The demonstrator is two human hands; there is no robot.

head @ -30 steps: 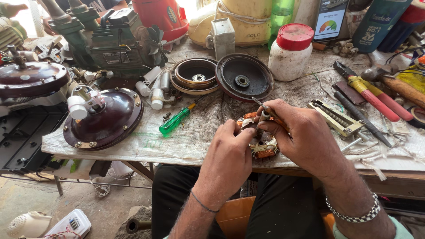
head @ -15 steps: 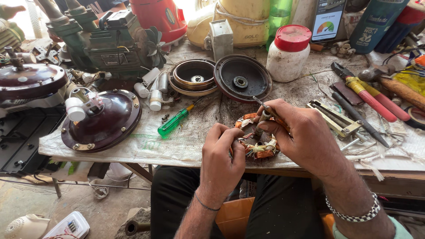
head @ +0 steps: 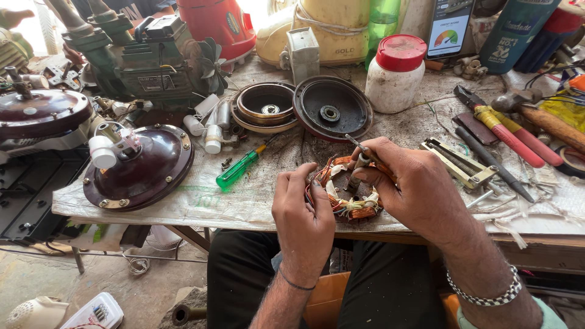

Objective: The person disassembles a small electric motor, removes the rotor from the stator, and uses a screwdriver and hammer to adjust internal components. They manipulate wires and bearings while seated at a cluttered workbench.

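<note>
**Both hands on a copper-wound stator at the tabletop's front edge**

The stator (head: 348,196), a ring of copper coils with white binding and red and yellow leads, lies on the tabletop (head: 256,201) close to its near edge, between the two hands. The left hand (head: 303,214) curls closed around the stator's left side, fingers bent over the rim. The right hand (head: 417,189) covers the right side and pinches a thin metal tool (head: 359,149) between thumb and fingers, its tip pointing up and away from the coils.

Just left of the stator lies a green-handled screwdriver (head: 237,170). Behind it sit two round dark motor covers (head: 332,109), side by side and touching, each with a bearing at the centre. A maroon fan housing (head: 146,170) rests farther left. A white jar with a red lid (head: 396,73) stands behind the covers. To the right lie pliers with red grips (head: 509,131) and a flat metal gauge (head: 457,163), near the right hand but apart from it.
</note>
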